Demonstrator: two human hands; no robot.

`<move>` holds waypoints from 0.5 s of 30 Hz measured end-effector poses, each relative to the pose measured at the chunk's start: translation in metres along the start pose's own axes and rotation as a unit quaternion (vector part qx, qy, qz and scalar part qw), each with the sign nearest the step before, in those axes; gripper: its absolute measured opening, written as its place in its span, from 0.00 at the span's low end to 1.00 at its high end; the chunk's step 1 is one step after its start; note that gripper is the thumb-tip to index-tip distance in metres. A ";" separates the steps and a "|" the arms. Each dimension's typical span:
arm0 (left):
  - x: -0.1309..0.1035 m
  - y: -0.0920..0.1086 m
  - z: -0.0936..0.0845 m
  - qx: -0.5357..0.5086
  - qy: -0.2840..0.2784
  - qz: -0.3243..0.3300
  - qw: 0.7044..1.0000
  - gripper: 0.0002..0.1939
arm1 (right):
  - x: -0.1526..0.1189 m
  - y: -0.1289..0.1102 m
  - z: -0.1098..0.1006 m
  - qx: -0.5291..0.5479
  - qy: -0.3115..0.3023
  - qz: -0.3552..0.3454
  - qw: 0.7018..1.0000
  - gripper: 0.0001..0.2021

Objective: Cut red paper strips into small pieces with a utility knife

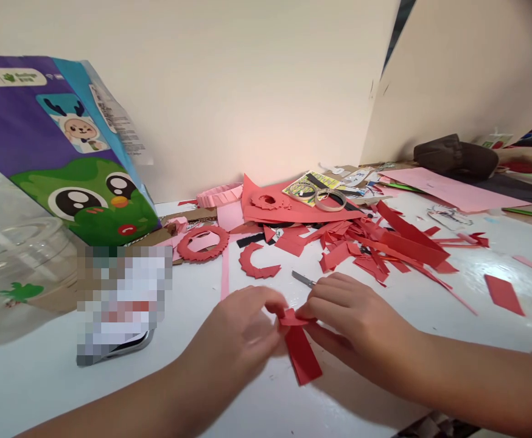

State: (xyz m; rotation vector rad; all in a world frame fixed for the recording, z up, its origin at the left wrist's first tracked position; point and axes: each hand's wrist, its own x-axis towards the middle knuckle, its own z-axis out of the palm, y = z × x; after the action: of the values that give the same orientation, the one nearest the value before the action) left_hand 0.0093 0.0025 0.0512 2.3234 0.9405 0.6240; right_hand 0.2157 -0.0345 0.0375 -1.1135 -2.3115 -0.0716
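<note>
A red paper strip (306,358) is folded across at its upper end, and its long tail hangs toward me over the white table. My left hand (243,331) pinches the left end of the fold. From the other side, the fingertips of my right hand (355,310) are closed on the fold's right end. Just beyond my right knuckles a grey metal blade (301,278) pokes out; its other end is hidden. Farther off lie a C-shaped piece of folded red paper (252,263) and a closed red paper ring (202,244).
Red paper scraps (361,243) pile up behind my hands, near rolls of tape (330,199). At the left stand a phone (131,345), a clear plastic cup (42,255) and a purple paper bag (14,128). Pink paper (453,188) and another person's arm (526,159) are at the right.
</note>
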 end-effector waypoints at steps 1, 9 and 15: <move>0.001 -0.001 0.000 0.021 0.001 0.015 1.000 0.09 | -0.001 0.001 -0.001 -0.012 -0.008 -0.002 1.000 0.09; 0.003 -0.005 -0.004 0.058 0.015 0.028 0.998 0.08 | -0.028 0.038 -0.015 -0.177 -0.076 0.071 0.979 0.08; 0.004 -0.006 -0.004 0.079 0.021 0.029 0.996 0.08 | -0.055 0.057 -0.025 -0.172 -0.094 0.082 0.977 0.07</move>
State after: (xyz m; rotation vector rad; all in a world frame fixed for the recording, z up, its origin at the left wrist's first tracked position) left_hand 0.0070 0.0102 0.0508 2.4935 0.9759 0.6451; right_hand 0.2962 -0.0434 0.0200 -1.5379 -2.4214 -0.3269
